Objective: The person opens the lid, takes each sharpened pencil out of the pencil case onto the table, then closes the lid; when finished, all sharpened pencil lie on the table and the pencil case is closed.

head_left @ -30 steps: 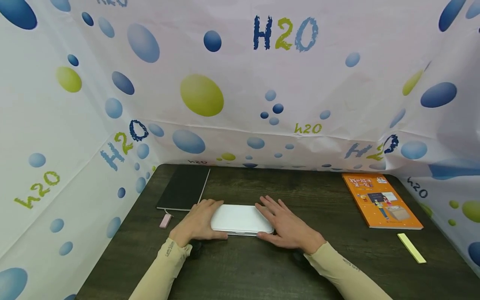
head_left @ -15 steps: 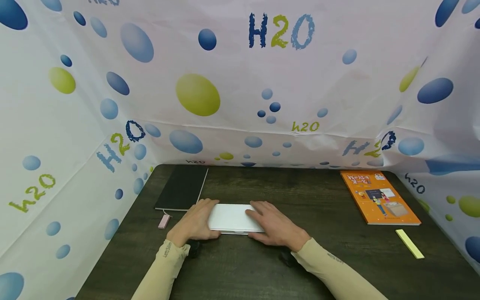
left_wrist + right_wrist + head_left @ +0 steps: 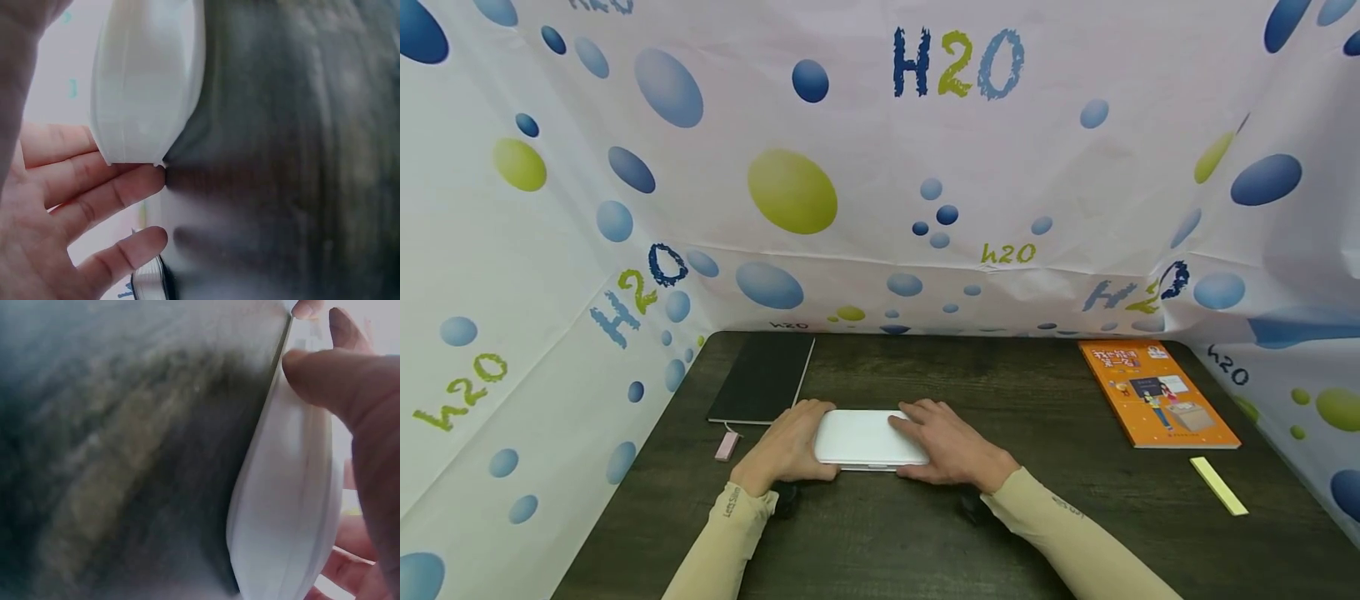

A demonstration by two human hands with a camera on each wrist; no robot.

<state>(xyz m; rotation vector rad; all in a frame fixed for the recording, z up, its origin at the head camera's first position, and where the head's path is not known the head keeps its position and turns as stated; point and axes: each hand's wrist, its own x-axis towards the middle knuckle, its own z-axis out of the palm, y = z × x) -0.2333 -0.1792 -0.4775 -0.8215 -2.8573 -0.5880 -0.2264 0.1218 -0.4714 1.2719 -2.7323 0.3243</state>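
Note:
A flat white plastic case (image 3: 868, 437) with rounded ends lies on the dark wooden table, a small latch on its near long side. At its left end my left hand (image 3: 786, 446) holds it, thumb by the near corner and fingers along the end and far corner. My right hand (image 3: 951, 446) grips the other end, with the thumb on the near side and fingers over the top and far edge, hiding that end. Close up, the left wrist view shows fingertips (image 3: 153, 178) against the white case (image 3: 144, 81). In the right wrist view, the thumb (image 3: 312, 372) presses its side.
A black notebook (image 3: 763, 379) lies at the back left, with a small pink tagged eraser-like block (image 3: 727, 446) before it. At the right are an orange book (image 3: 1161, 396) and a pale yellow strip (image 3: 1217, 485). Printed cloth walls (image 3: 865, 125) enclose the table (image 3: 880, 542).
My right hand has moved left from the case's right edge to grip its end, its spread fingers drawing in. The left hand stays at the left end. The view has shifted slightly.

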